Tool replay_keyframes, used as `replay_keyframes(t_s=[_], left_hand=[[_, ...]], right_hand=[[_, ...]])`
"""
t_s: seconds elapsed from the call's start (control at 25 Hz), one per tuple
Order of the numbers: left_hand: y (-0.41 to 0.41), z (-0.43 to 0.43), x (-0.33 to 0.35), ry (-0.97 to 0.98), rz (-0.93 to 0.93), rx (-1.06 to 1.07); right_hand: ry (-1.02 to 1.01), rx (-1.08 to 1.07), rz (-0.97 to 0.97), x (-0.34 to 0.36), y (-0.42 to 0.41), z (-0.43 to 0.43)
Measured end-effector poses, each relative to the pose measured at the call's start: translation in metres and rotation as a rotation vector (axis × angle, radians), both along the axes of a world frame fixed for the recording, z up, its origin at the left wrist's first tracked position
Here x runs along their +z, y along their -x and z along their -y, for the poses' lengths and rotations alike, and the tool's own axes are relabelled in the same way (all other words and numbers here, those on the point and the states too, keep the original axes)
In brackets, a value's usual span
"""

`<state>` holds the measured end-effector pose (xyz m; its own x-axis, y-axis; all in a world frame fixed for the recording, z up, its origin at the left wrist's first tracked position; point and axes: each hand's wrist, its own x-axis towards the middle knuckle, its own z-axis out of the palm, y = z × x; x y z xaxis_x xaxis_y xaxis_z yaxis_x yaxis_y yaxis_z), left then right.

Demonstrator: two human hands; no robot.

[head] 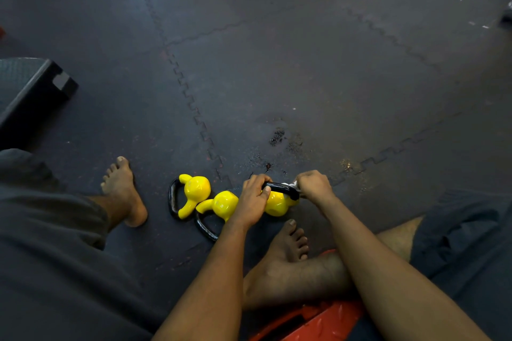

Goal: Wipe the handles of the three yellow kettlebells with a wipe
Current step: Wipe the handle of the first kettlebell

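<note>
Three yellow kettlebells with black handles lie on the dark rubber floor between my bare feet. The left kettlebell (pixel 194 191) and the middle kettlebell (pixel 223 203) lie on their sides, untouched. My left hand (pixel 253 199) grips the left end of the black handle (pixel 281 188) of the right kettlebell (pixel 278 203). My right hand (pixel 314 185) pinches a small white wipe (pixel 293 184) against the right end of that same handle. Most of the wipe is hidden under my fingers.
A black step platform (pixel 33 88) sits at the left. A red platform (pixel 318 321) lies under my right leg. My left foot (pixel 123 191) and my right foot (pixel 289 241) flank the kettlebells. Wet patches mark the floor tiles (pixel 277 137) beyond them.
</note>
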<state>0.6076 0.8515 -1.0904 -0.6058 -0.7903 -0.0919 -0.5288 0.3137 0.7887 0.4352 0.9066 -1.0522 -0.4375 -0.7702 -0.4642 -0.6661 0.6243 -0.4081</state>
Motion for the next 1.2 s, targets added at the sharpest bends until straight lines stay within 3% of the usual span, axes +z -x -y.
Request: replay_keyframes(t_s=[0.16,0.36,0.6,0.76,0.88,1.04,1.2], left_hand=[[0.001,0.0,0.0,-0.004,0.016,0.0],[0.0,0.001,-0.001,0.001,0.003,-0.011],[-0.003,0.005,0.0,-0.046,0.018,-0.006],[-0.003,0.003,0.0,-0.048,0.002,-0.001],[-0.005,0.006,-0.001,-0.048,0.005,0.018],[-0.002,0.004,-0.001,0.003,0.037,0.117],[0.004,-0.004,-0.002,-0.043,0.033,0.18]], right_hand=[[0.17,-0.333,0.169,-0.002,-0.003,-0.004],[0.038,-0.182,0.292,0.001,-0.004,0.0],[0.2,-0.435,0.286,0.004,0.0,-0.003],[0.094,-0.331,0.422,-0.004,-0.007,0.001],[0.136,-0.523,0.541,-0.006,0.0,0.001],[0.32,-0.788,0.497,-0.005,0.0,-0.001],[0.374,-0.942,0.657,-0.016,-0.011,0.0]])
